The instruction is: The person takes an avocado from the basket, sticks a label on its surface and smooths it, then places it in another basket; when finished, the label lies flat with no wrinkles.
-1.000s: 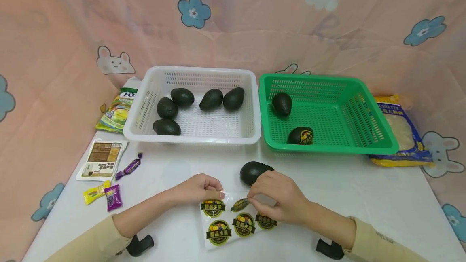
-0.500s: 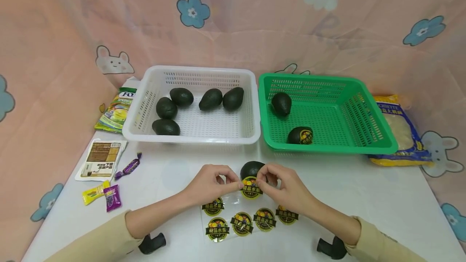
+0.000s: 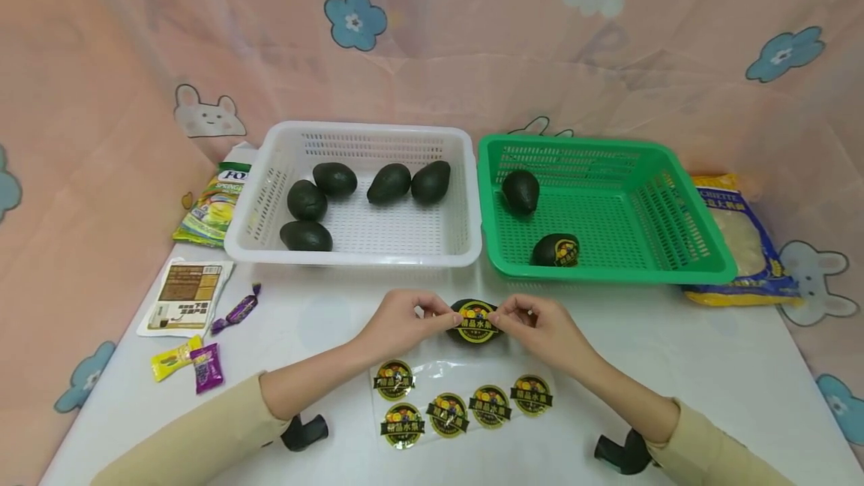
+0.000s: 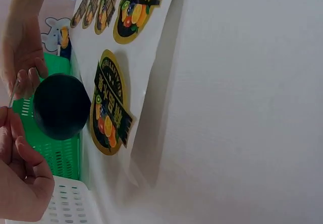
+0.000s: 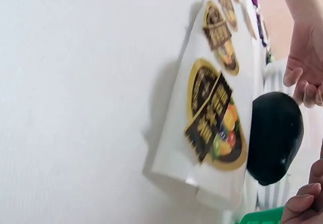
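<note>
A round black-and-gold fruit sticker [image 3: 476, 322] is stretched between my two hands, in front of a dark avocado [image 5: 275, 138]. My left hand [image 3: 413, 321] pinches its left edge between thumb and fingers, while my right hand [image 3: 540, 327] pinches the right edge. From the left wrist, the sticker [image 4: 14, 93] shows edge-on, just above the avocado [image 4: 61, 106] lying on the table. Nearer me lies a clear sticker sheet [image 3: 439, 373] with several round stickers left of and below the hands; its edge curls up from the table in the wrist views.
Behind stand a white basket [image 3: 351, 257] with several avocados and a green basket [image 3: 607, 274] with two, one bearing a sticker [image 3: 566, 252]. Snack packets [image 3: 189, 297] and wrapped candies [image 3: 207, 367] lie at left. Bags flank the baskets, including a blue-yellow one [image 3: 742, 246] at right.
The right hand has peeled a sticker off the sheet. The left hand has taken its other edge, and both hands have carried it forward over the avocado. The sheet now lies flatter.
</note>
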`<state>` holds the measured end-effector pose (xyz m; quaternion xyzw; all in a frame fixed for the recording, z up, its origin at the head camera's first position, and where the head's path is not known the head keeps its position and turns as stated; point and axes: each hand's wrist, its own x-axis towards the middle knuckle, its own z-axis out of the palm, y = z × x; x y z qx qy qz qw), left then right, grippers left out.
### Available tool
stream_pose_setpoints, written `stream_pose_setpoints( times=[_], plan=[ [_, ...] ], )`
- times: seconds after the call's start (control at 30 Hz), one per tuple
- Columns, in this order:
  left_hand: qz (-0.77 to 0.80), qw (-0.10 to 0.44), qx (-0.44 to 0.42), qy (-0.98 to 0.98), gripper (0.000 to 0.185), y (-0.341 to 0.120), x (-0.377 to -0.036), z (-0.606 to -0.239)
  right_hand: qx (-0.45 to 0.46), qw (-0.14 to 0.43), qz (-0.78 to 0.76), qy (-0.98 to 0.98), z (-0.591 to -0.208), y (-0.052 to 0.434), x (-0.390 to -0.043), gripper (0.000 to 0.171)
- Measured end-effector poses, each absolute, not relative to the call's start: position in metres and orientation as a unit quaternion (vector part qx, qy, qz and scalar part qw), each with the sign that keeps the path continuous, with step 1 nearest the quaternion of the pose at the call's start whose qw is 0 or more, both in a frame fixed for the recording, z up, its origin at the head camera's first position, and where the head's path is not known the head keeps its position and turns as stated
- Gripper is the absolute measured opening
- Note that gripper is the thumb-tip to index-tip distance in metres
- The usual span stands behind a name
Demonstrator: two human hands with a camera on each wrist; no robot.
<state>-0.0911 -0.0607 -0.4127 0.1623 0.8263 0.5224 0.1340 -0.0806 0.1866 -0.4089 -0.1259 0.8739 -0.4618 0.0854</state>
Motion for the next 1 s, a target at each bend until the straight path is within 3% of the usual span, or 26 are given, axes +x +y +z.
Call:
stream_pose_setpoints(
  times=[0.37,0.47,0.57,0.67,0.77,0.9,1.0],
  plan=[
    [0.457,0.108,0.177,0.865,0.011,-0.053,-0.100,-0.422,-0.113,0.099,-0.425,0.892,-0.423,0.189,-0.089,0.024],
    [0.438,0.104,0.181,0.874,0.013,-0.053,-0.101,-0.421,-0.136,0.066,-0.411,0.899,-0.425,0.189,-0.090,0.030],
    [0.420,0.089,0.196,0.881,0.019,-0.055,-0.101,-0.421,-0.221,-0.003,-0.383,0.897,-0.428,0.189,-0.091,0.027],
    [0.409,0.047,0.240,0.879,0.021,-0.056,-0.100,-0.423,-0.317,-0.060,-0.364,0.874,-0.431,0.189,-0.093,0.018],
    [0.383,-0.010,0.306,0.871,0.013,-0.056,-0.099,-0.426,-0.359,-0.069,-0.369,0.854,-0.433,0.189,-0.096,0.026],
    [0.317,-0.072,0.361,0.874,0.039,-0.055,-0.099,-0.430,-0.358,-0.060,-0.391,0.846,-0.436,0.190,-0.098,0.027],
    [0.278,-0.102,0.367,0.882,0.046,-0.055,-0.099,-0.433,-0.371,-0.077,-0.378,0.845,-0.438,0.192,-0.100,0.032]
  ],
)
